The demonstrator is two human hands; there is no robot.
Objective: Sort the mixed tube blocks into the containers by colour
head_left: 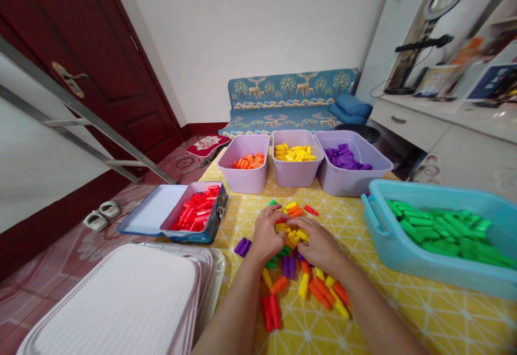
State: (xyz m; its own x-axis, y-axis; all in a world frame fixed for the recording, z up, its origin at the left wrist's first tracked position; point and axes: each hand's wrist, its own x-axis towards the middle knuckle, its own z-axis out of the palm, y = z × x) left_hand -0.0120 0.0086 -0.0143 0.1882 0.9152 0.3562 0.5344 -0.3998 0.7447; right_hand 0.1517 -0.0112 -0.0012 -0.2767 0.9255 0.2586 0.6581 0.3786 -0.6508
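My left hand (270, 232) is at the loose pile in the middle of the table, its fingers bent over the pieces. Facing it, my right hand (319, 241) curls around yellow plastic pieces (294, 238) at the pile's centre. The fingers partly hide what lies between the two hands. Short tube-like pieces in several colours lie around them: purple pieces (288, 266), red pieces (271, 313), orange pieces (321, 293) and a small red piece (311, 210) beyond the fingertips.
Lilac bins hold orange (242, 182), yellow (297, 176) and purple pieces (351, 182). An open tin box (212, 231) with red pieces is left; a turquoise tub (428, 266) with green pieces is right. White lids (117, 296) lie stacked near left. A patterned sofa (278, 115) stands behind.
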